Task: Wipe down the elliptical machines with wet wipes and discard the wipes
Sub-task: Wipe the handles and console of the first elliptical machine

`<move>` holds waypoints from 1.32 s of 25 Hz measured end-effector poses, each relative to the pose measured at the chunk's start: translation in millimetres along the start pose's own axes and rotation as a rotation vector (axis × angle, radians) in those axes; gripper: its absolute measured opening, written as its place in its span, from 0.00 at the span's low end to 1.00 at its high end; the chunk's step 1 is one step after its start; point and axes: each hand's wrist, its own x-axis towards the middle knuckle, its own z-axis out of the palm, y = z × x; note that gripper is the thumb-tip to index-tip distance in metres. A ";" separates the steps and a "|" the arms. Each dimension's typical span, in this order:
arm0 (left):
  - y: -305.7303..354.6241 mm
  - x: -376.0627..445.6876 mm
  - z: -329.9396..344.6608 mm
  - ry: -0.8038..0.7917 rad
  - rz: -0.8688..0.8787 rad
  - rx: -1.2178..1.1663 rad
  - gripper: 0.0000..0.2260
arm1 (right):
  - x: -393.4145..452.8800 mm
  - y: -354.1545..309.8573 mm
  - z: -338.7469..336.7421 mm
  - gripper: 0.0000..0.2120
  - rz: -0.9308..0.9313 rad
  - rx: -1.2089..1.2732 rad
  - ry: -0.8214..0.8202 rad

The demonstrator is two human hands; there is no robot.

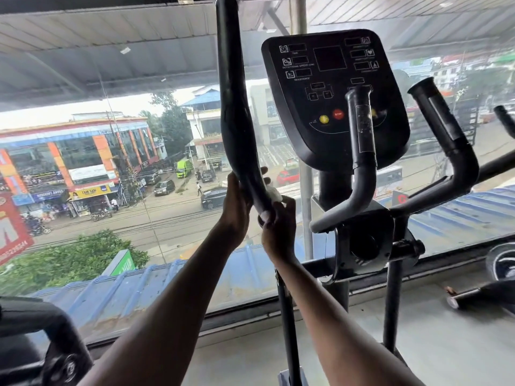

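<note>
**Wiping the left swing handle, low on the bar**

We are standing at the elliptical machine [362,238], facing its black console [334,98] against the window [111,135]. We are working on the long moving handlebar [237,121], whose long axis is running nearly upright, from above the frame down to our hands. Our left hand [237,207] is curling round the bar from the left side, steadying it. Our right hand [278,229], just below and to the right, is pinching the white wet wipe [274,194] against the bar's lower bend. The unwiped length is lying upward from the wipe, so we judge the next stroke is going to run up along the bar. No bin or wipe packet is showing here.
</note>
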 end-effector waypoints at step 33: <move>-111.3 41.2 -36.0 -0.068 0.020 0.066 0.11 | -10.4 -2.3 37.7 0.06 0.560 0.059 0.328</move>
